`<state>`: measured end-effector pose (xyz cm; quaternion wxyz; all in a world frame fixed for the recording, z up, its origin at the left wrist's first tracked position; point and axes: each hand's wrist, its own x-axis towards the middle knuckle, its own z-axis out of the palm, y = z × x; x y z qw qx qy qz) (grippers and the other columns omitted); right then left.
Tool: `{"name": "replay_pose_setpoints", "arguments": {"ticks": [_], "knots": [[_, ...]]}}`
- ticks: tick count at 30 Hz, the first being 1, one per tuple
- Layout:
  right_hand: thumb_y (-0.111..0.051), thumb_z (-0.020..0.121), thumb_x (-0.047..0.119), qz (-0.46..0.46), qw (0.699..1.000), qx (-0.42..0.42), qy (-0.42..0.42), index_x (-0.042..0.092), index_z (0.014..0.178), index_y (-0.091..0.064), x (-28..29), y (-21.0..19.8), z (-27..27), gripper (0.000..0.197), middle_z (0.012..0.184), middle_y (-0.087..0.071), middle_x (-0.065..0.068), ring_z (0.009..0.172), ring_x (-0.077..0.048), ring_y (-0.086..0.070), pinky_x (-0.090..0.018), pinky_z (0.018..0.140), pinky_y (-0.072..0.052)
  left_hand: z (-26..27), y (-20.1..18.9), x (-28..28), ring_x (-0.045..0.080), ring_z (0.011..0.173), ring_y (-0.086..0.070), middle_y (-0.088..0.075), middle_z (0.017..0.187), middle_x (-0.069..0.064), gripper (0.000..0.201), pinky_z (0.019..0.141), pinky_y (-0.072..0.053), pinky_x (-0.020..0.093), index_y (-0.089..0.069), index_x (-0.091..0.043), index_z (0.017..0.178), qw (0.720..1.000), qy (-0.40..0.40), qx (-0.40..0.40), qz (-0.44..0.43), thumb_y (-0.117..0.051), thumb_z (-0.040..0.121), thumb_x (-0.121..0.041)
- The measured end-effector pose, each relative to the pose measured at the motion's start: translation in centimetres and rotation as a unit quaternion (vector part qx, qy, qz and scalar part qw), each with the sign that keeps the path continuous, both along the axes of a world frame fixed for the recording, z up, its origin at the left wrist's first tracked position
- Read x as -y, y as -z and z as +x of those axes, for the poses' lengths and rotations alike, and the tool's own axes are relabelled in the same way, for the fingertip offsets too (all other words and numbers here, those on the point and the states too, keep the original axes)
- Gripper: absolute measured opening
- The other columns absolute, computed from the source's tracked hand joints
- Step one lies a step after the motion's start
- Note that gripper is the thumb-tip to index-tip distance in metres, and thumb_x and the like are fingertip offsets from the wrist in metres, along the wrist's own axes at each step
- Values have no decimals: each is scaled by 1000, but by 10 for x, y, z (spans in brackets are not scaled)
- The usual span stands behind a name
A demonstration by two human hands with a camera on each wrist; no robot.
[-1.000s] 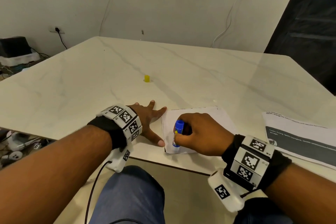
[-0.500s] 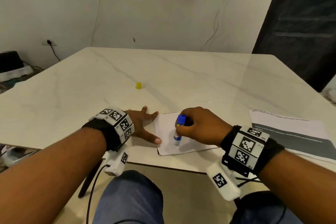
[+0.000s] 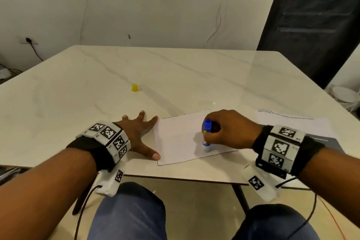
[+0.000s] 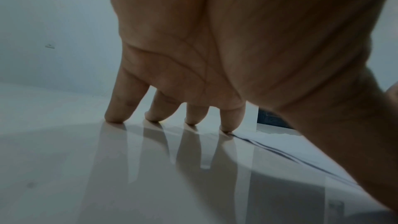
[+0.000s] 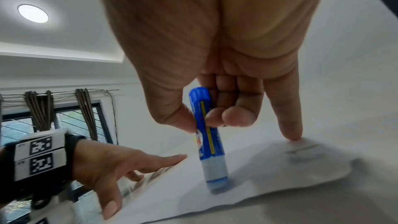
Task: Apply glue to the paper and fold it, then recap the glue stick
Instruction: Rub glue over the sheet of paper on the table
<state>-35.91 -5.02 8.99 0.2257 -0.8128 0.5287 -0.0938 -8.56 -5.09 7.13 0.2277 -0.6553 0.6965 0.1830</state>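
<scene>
A white sheet of paper [image 3: 179, 138] lies near the table's front edge. My right hand [image 3: 229, 128] grips a blue glue stick [image 3: 206, 134], held upright with its uncapped tip pressed on the paper [image 5: 269, 176]. In the right wrist view the glue stick [image 5: 210, 142] is pinched between thumb and curled fingers, and the little finger touches the paper. My left hand [image 3: 140, 134] lies flat with spread fingers [image 4: 116, 108] on the table at the paper's left edge, thumb at its near corner. The yellow cap [image 3: 134, 87] stands alone farther back on the table.
The marble table [image 3: 78, 93] has its front edge just before my knees. A printed sheet [image 3: 292, 122] with a dark band lies at the right, behind my right wrist. A dark door stands at the back right. Cables run along the wall.
The right hand has slid the glue stick rightward across the paper, from its left part toward the middle. The left hand stays flat at the paper's left edge.
</scene>
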Motion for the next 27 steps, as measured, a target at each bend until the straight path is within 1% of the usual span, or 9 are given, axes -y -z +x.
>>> {"name": "replay_pose_setpoints", "arguments": {"ticks": [6, 9, 11, 13, 16, 18, 19, 22, 27], "knots": [[-70, 78, 33, -18, 997, -41, 60, 17, 87, -69, 13, -3, -38, 17, 83, -69, -1, 76, -19, -62, -34, 71, -52, 3, 5, 4, 47, 148, 7, 24, 163, -1, 131, 118, -15, 64, 22, -45, 148, 1000, 12, 8, 3, -61, 56, -86], [-71, 77, 33, -25, 995, -66, 73, 15, 87, -69, 15, -6, -44, 20, 83, -67, -1, 76, -20, -60, -34, 69, -51, 4, 6, 4, 47, 148, 6, 24, 163, -2, 135, 117, -17, 64, 22, -46, 148, 1000, 13, 8, 6, -59, 49, -89], [-71, 77, 33, -32, 994, -71, 75, 14, 87, -68, 15, -9, -43, 21, 80, -66, 0, 71, -17, -57, -31, 65, -47, 5, 7, 5, 47, 148, 6, 24, 163, -3, 139, 117, -17, 64, 22, -46, 147, 1000, 12, 7, 7, -57, 43, -92], [-70, 78, 33, -35, 995, -46, 76, 15, 86, -68, 14, -13, -39, 21, 80, -67, -1, 68, -15, -56, -29, 63, -45, 4, 7, 6, 47, 149, 7, 24, 163, -2, 138, 117, -17, 64, 22, -46, 147, 1000, 12, 5, 6, -59, 45, -91], [-71, 79, 35, -3, 999, -12, 51, 17, 87, -70, 8, -11, -25, 20, 83, -70, -1, 70, -15, -59, -30, 66, -49, 5, 7, 5, 46, 149, 7, 24, 163, -3, 137, 118, -15, 63, 23, -46, 148, 1000, 10, 2, 6, -57, 45, -91], [-71, 78, 35, 13, 999, -15, 29, 18, 87, -70, 3, -6, -17, 19, 84, -70, 0, 74, -18, -62, -33, 70, -52, 6, 6, 4, 45, 149, 8, 25, 162, -3, 139, 118, -15, 64, 22, -46, 148, 1000, 9, 1, 6, -55, 41, -91], [-71, 78, 34, 14, 999, -17, 25, 18, 87, -69, 1, -4, -17, 18, 84, -70, 1, 75, -18, -62, -31, 70, -51, 6, 7, 4, 45, 149, 8, 25, 162, -4, 139, 118, -15, 64, 22, -47, 147, 1000, 7, -2, 4, -55, 41, -91], [-72, 78, 30, 5, 999, -27, 41, 18, 87, -69, 2, -5, -27, 16, 82, -69, 2, 71, -15, -58, -27, 66, -48, 8, 9, 5, 45, 149, 8, 25, 162, -4, 138, 117, -14, 65, 22, -48, 147, 1000, 6, -11, 0, -59, 44, -91], [-73, 78, 33, -9, 995, -77, 67, 15, 88, -68, 12, -12, -39, 21, 81, -67, -1, 71, -18, -57, -31, 67, -49, 6, 8, 5, 46, 149, 8, 23, 163, -4, 143, 117, -15, 65, 21, -47, 148, 1000, 7, -13, 2, -54, 34, -92]]}}
